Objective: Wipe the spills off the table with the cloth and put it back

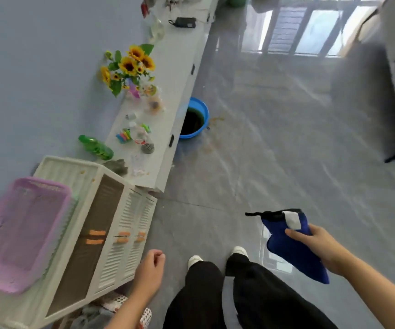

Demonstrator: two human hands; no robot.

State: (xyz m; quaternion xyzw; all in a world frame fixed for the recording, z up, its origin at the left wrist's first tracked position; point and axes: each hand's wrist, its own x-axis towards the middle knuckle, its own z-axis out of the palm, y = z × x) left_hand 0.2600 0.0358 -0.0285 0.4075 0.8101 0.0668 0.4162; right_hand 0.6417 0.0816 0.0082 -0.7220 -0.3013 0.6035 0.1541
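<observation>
A grey glossy floor (275, 138) is running toward a bright window at the far end, and a pale blue wall is closing off the left side. Against that wall, nearest to us, a pink plastic basket (18, 233) is sitting on top of a white louvred cabinet (111, 233). Beyond it a long white worktop (180, 55) is stretching away along the wall, carrying a green bottle (95, 147) lying on its side, a grey rag (118, 166), a cluster of coloured pegs (124, 135), a bunch of sunflowers (130, 67) and, far off, a small black case (184, 22). Small crumbs and scraps are lying scattered on the near end of the worktop. A blue bucket (195, 118) is standing on the floor just beside the worktop's front edge, with brownish stains on the floor near it. Lower down, the left hand (150, 271) is hanging in the air, loosely curled and holding nothing. The person's black trousers and white shoes are showing between the arms. Over on the right, the right hand (320, 248) is gripping the blue cloth (291, 248), thumb pressing across its top, so that the cloth is dangling above the floor, well apart from the worktop; a white label and a black loop are showing at its upper edge.
</observation>
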